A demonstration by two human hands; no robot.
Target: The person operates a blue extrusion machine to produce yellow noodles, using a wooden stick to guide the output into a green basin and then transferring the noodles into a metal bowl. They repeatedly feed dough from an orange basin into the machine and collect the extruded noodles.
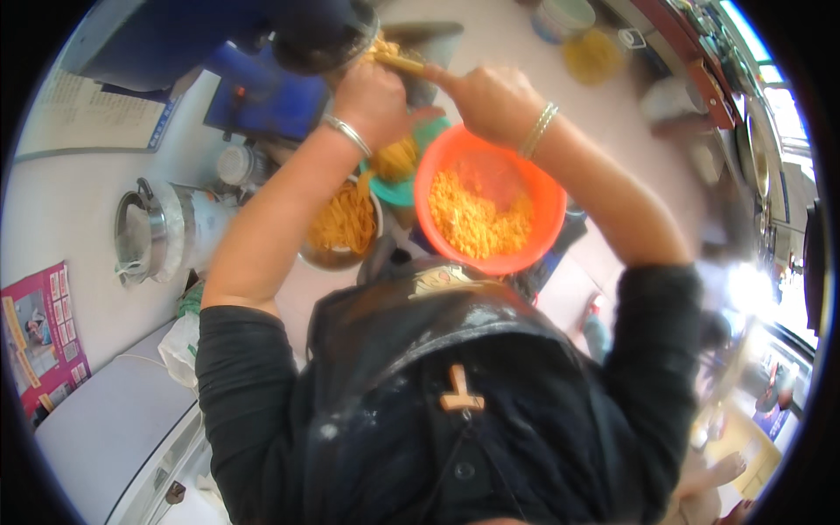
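Observation:
My right hand [495, 98] grips a yellowish stick [399, 62], index finger stretched along it. Beside the stick's far end is my left hand [374, 102], its fingers bent near yellow food pieces [384, 47]; what it holds is unclear. Both hands are at a dark, round machine part [321, 39]. An orange plastic basin [558, 203] on my lap side holds crumbly yellow food [476, 220]. Left of it, a green basin [394, 191] contains yellow strips [395, 161], and a metal bowl [335, 259] holds wide orange-yellow strips [348, 220].
A lidded steel pot [157, 233] stands at left near the wall. A white bucket [567, 18] and a yellow round thing [592, 56] are on the floor at the top right. Another person's bare legs [715, 476] show at the lower right.

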